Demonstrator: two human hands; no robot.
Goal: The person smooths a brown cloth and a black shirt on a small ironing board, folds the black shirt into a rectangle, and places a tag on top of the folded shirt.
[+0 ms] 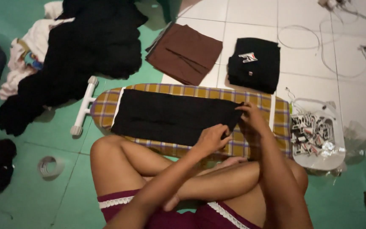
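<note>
A black garment [170, 116] lies flat along a low ironing board [280, 118] with a yellow and purple checked cover, in front of my crossed legs. My left hand [212, 139] pinches the garment's near right edge. My right hand [250, 118] grips its far right corner, lifting the cloth slightly off the board. Both hands sit close together at the board's right end.
A folded brown cloth [183, 53] and a folded black garment [253, 63] lie on the white tiles beyond the board. A heap of dark and pale clothes [85, 46] is at the far left. A clear bag of small clips [316, 135] rests to the right; a tape roll [49, 166] and cables [339, 46] lie on the floor.
</note>
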